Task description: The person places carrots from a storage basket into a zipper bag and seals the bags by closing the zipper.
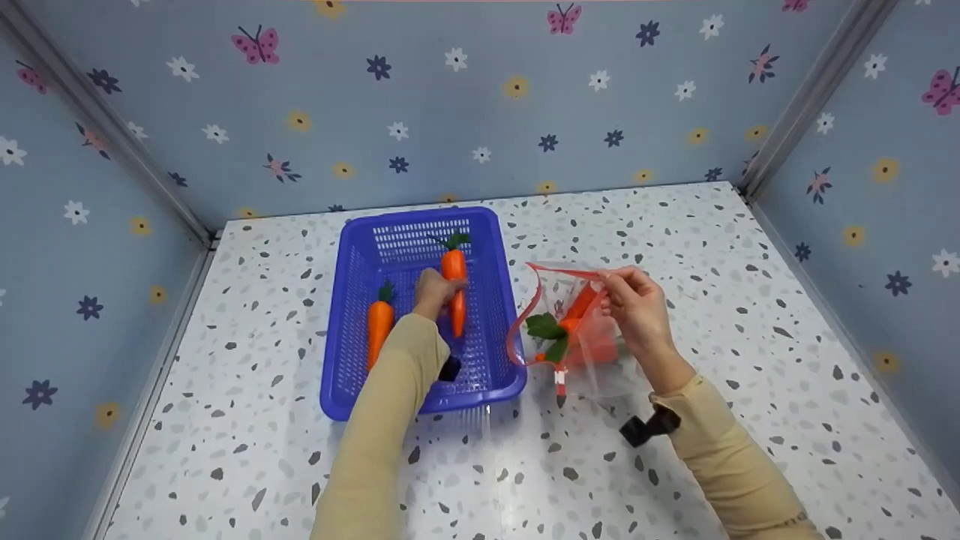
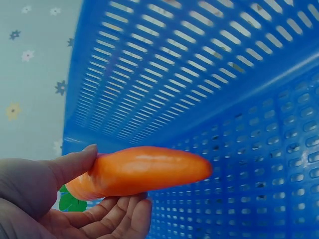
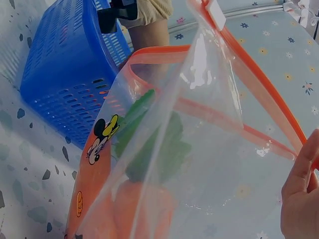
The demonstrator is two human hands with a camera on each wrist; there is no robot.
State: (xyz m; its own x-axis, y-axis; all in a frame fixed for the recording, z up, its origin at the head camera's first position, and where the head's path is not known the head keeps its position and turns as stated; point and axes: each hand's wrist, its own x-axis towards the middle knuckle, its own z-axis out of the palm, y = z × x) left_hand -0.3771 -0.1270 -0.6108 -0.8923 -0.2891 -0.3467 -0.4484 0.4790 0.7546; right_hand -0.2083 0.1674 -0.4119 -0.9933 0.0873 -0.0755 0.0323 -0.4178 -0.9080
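Your left hand (image 1: 436, 291) has its grip round a carrot (image 2: 149, 172) inside the blue basket (image 1: 420, 217); your right hand (image 1: 637, 306) pinches the clear bag (image 1: 602, 345) by its edge, seemingly to hold its mouth open

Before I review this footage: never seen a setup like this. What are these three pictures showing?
No robot here, just a person's two bare hands. The wide picture comes from a camera on the head, looking forward and down; the other two come from cameras on the left and right wrists.

On the speckled surface stand a blue basket and, to its right, a clear zip bag. The left hand grips a carrot inside the basket; another carrot lies to its left. The right hand pinches the bag's open edge, with a leafy carrot inside.
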